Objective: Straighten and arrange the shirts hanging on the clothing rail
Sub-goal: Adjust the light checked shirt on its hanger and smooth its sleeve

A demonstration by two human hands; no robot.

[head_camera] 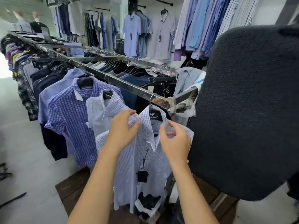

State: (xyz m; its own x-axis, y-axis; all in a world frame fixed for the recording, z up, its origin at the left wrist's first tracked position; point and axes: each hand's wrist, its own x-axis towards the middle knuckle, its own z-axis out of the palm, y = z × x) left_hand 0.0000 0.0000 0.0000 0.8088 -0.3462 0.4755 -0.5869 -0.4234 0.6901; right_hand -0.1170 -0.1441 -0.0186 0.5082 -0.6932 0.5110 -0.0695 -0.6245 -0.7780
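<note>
A dark padded chair back (246,110) hides the rail's right end (186,96). Both forearms run off the bottom edge. The far mannequins (34,21) are blurred.

bright even light | left-edge glare | wide-angle bending | background perhaps motion-blurred

Dark chair back (246,110) crowding rail end (163,101)

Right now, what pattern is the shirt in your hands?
Fine blue check on white, shirt; head view.
</note>
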